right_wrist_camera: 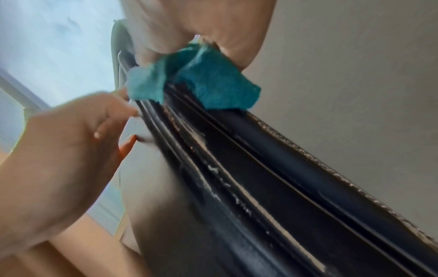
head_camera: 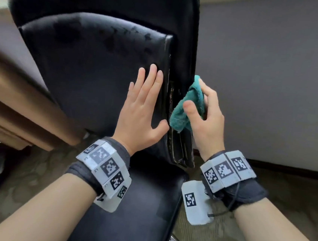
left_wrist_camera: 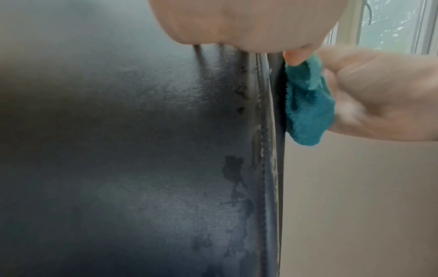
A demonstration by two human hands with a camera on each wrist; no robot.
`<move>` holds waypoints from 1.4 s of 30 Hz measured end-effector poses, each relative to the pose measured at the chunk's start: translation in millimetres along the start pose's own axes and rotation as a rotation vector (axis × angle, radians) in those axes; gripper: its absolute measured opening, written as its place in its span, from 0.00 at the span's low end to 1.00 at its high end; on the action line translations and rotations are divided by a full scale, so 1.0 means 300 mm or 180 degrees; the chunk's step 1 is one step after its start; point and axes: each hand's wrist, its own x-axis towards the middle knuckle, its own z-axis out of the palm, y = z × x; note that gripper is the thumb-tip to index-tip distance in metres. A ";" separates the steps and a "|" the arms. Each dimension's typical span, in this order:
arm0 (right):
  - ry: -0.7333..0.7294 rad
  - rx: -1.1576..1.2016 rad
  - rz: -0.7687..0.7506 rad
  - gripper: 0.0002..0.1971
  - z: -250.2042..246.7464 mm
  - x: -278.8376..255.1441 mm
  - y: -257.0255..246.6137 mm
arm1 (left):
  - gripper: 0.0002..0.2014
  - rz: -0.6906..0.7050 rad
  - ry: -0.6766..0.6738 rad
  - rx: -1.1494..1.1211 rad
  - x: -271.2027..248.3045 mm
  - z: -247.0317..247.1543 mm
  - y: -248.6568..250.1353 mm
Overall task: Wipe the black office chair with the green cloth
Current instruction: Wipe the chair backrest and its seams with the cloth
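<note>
Here, from the head view, the black chair point(head_camera: 93, 64) stands close in front of the person, its backrest worn and flaking. The left hand point(head_camera: 142, 106) lies flat on the backrest with fingers straight and spread, holding nothing. The right hand point(head_camera: 205, 115) has thumb and fingers curled round the green cloth point(head_camera: 187, 105), which is bunched up and pressed against the right side edge of the backrest. Both wrists carry bands with black-and-white markers.

From the left wrist, the backrest point(left_wrist_camera: 142, 150) fills the picture, with peeling spots along its seam. The cloth point(left_wrist_camera: 305, 105) touches the edge, gripped by the right hand point(left_wrist_camera: 379, 97).

From the right wrist, the cloth point(right_wrist_camera: 213, 84) sits on the ridged edge of the chair point(right_wrist_camera: 272, 178), pinched from above. The left hand point(right_wrist_camera: 71, 142) rests against the backrest just beside it.
</note>
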 end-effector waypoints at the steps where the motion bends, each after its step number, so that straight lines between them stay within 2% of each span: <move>1: 0.0173 -0.0042 -0.0044 0.22 0.003 -0.013 0.003 | 0.43 0.0023 -0.0007 -0.0038 -0.012 0.002 0.008; 5: 0.0728 -0.0295 -0.0269 0.19 0.008 -0.047 0.017 | 0.43 0.0166 0.0022 -0.0156 -0.043 0.008 0.038; 17: 0.1149 -0.0485 -0.0512 0.16 -0.087 -0.284 -0.025 | 0.42 0.0764 0.0129 -0.0365 -0.162 -0.002 0.120; 24: 0.1681 -0.0643 -0.0870 0.15 -0.088 -0.472 -0.040 | 0.41 0.1131 0.0189 -0.0822 -0.273 -0.001 0.186; 28: 0.1857 -0.0701 -0.0898 0.12 -0.089 -0.541 -0.057 | 0.42 0.1401 0.0199 -0.1018 -0.315 0.000 0.208; 34: 0.2043 -0.0812 -0.0949 0.11 -0.067 -0.634 -0.076 | 0.42 0.1550 0.0320 -0.1197 -0.382 -0.012 0.246; 42: 0.2118 -0.0838 -0.1141 0.12 -0.053 -0.792 -0.097 | 0.42 0.1745 0.0222 -0.1248 -0.491 -0.079 0.276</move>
